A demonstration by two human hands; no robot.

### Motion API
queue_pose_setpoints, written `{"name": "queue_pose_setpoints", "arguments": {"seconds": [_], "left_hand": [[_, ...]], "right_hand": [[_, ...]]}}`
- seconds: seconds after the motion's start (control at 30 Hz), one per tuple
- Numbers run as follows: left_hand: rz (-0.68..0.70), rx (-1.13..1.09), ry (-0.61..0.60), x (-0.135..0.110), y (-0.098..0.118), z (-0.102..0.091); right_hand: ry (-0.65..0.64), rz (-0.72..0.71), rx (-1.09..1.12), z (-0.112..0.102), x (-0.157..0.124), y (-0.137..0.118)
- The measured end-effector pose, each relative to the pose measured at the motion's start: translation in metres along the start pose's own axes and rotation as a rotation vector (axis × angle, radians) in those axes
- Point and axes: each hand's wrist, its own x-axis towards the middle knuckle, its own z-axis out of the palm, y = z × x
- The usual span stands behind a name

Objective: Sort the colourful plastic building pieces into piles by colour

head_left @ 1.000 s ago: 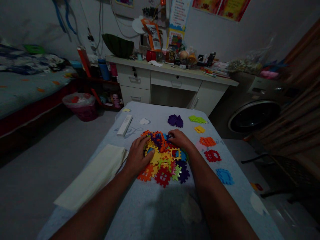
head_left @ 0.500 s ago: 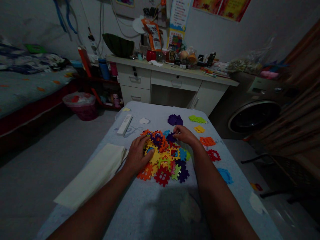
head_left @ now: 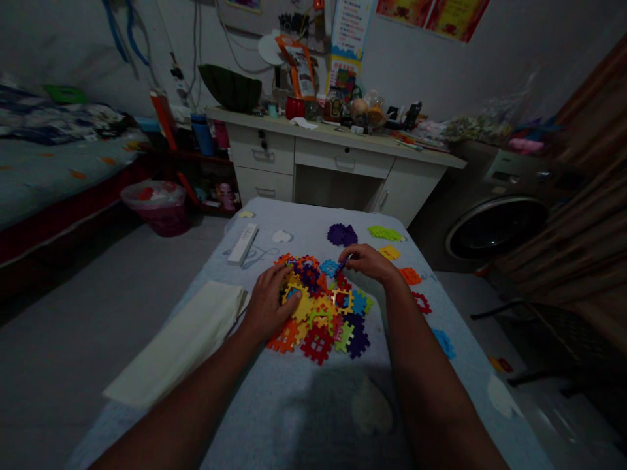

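Note:
A heap of mixed-colour plastic interlocking tiles (head_left: 318, 313) lies in the middle of the cloth-covered table (head_left: 274, 418). My left hand (head_left: 270, 297) rests on the heap's left side, fingers spread over yellow and orange tiles. My right hand (head_left: 365, 260) pinches a purple interlocking tile (head_left: 341, 264), tilted on edge at the heap's far right. Behind it sits a pile of purple tiles (head_left: 341, 234). Down the right side lie separate groups: green tiles (head_left: 386, 233), yellow tiles (head_left: 390, 252), orange tiles (head_left: 410, 275), red tiles (head_left: 422, 302) and blue tiles (head_left: 443, 342).
A long white box (head_left: 243, 244) and a folded cream cloth (head_left: 181, 346) lie on the table's left. A cluttered white desk (head_left: 343, 153) stands beyond, with a washing machine (head_left: 494, 209) at right. A lined bin (head_left: 157, 205) and a bed (head_left: 63, 163) are at left.
My right hand has lifted the purple tile slightly and turned it on edge, uncovering more of a blue tile beside it. My left hand stays on the heap.

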Motion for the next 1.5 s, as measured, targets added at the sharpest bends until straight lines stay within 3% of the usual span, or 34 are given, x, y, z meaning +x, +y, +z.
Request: {"name": "queue_pose_setpoints", "arguments": {"seconds": [0.13,0.37,0.53,0.83,1.1,1.43,1.5], "left_hand": [[-0.005,-0.005,-0.007,0.000,0.000,0.001],[-0.002,-0.015,0.002,0.000,-0.002,0.002],[0.006,-0.018,0.006,-0.001,-0.004,0.003],[0.011,0.012,0.008,-0.001,-0.004,0.004],[0.022,0.013,0.014,-0.001,-0.002,0.002],[0.015,0.006,0.014,-0.001,-0.003,0.002],[0.016,0.003,0.013,-0.001,-0.003,0.003]], "right_hand": [[0.220,-0.040,-0.076,0.001,0.004,0.006],[0.422,0.060,-0.012,0.014,0.012,0.026],[0.438,0.100,0.128,0.020,0.014,0.032],[0.638,0.095,0.054,0.033,0.035,0.042],[0.652,0.177,0.120,0.041,0.042,0.057],[0.728,0.097,-0.075,0.034,0.036,0.055],[0.688,0.090,-0.093,0.030,0.034,0.050]]}}
